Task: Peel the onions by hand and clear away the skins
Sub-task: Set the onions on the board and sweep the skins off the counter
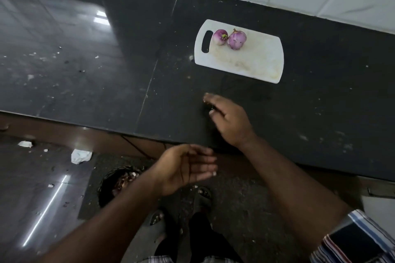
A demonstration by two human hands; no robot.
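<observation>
Board: white rectangular plastic cutting board (252, 60), scuffed.
Onions: two glossy purple peeled onions (229, 39) touching, near board's handle slot.
Hands: left hand (188, 166) and right hand (229, 120) apart, open, empty, below board.

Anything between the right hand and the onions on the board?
Nothing visible. Only bare dark counter lies between the right hand and the white cutting board, where both onions sit touching near the handle slot.
</observation>
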